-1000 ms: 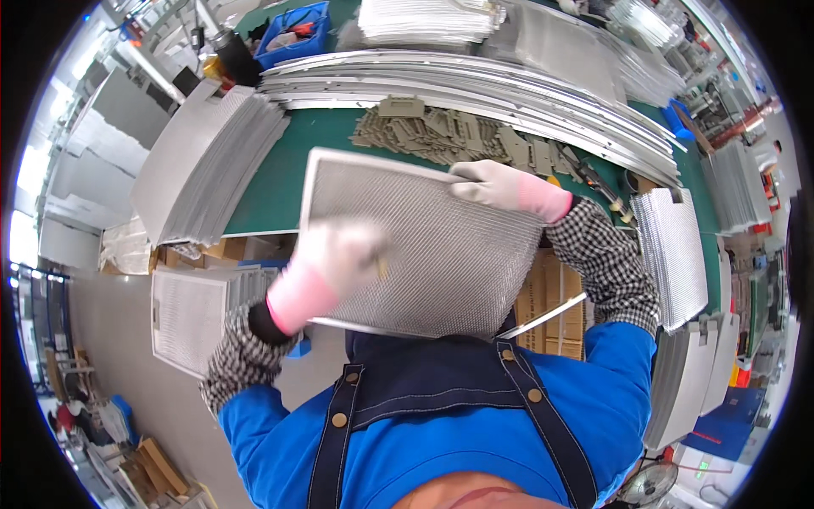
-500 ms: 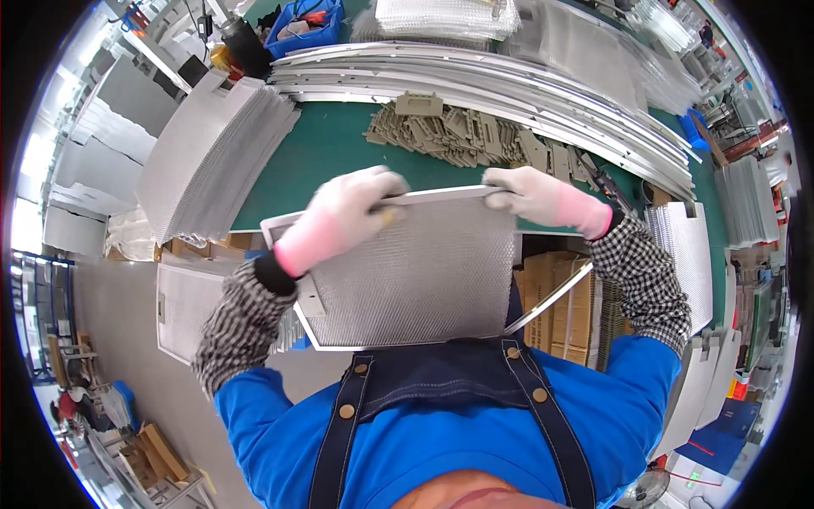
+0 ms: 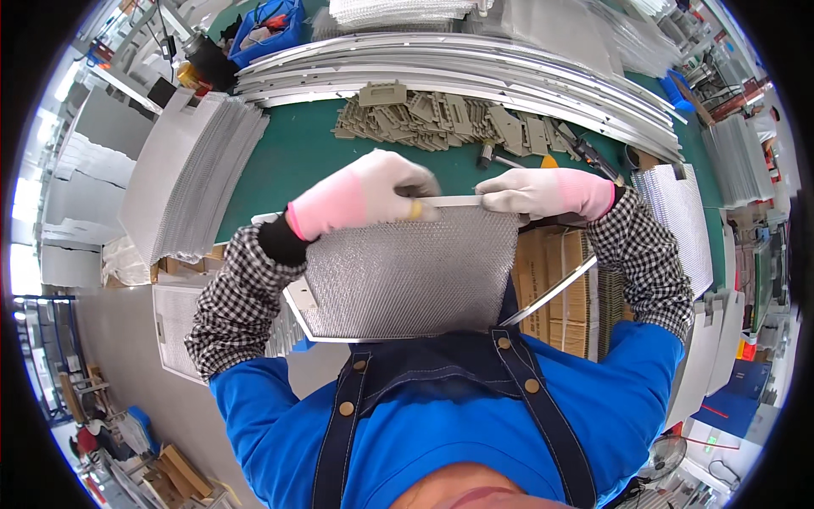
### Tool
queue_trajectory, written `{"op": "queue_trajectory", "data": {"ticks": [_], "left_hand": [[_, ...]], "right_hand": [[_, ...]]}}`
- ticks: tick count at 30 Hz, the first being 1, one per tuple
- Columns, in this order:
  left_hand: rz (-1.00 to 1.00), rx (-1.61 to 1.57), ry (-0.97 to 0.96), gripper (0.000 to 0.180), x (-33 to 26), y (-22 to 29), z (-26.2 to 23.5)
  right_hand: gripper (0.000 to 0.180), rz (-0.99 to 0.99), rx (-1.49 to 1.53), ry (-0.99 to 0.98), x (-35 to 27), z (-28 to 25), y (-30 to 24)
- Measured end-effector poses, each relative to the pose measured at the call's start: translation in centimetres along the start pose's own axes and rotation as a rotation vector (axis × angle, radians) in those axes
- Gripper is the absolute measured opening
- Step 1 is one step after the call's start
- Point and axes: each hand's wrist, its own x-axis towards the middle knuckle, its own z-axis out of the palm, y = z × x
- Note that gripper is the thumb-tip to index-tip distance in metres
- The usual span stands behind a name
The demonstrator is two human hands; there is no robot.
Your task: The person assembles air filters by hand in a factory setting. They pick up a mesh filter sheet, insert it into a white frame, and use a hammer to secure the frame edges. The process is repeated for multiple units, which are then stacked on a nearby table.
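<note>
I hold a rectangular metal mesh filter panel [image 3: 407, 271] with a silver frame, tilted up on edge against my body, its lower edge near my apron. My left hand [image 3: 365, 191], in a white and pink glove, grips the panel's top edge left of centre. My right hand [image 3: 543, 191], gloved the same way, pinches the top edge at its right end. The panel stands over the near edge of a green table [image 3: 297, 157].
A pile of grey flat plastic clips [image 3: 449, 123] lies behind my hands. Long curved metal strips [image 3: 441, 64] run across the back. Stacks of mesh panels stand at the left [image 3: 191, 170] and right [image 3: 678, 225]. Cardboard boxes [image 3: 560, 280] sit under the table.
The panel has swung from lying flat on the table to standing on edge against me. Both hands moved to its top edge, and my left hand slid right along it.
</note>
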Motion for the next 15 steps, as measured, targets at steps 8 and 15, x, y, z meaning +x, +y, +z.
{"op": "queue_trajectory", "data": {"ticks": [8,15], "left_hand": [[-0.198,0.169,0.143,0.081,-0.1,0.8,3.6],[-0.472,-0.188,0.682,0.027,-10.7,-4.3,2.6]], "right_hand": [[0.023,-0.284,-1.059,0.658,0.0,2.0,-1.2],[0.043,-0.286,-0.037,0.193,0.1,18.1,8.6]]}}
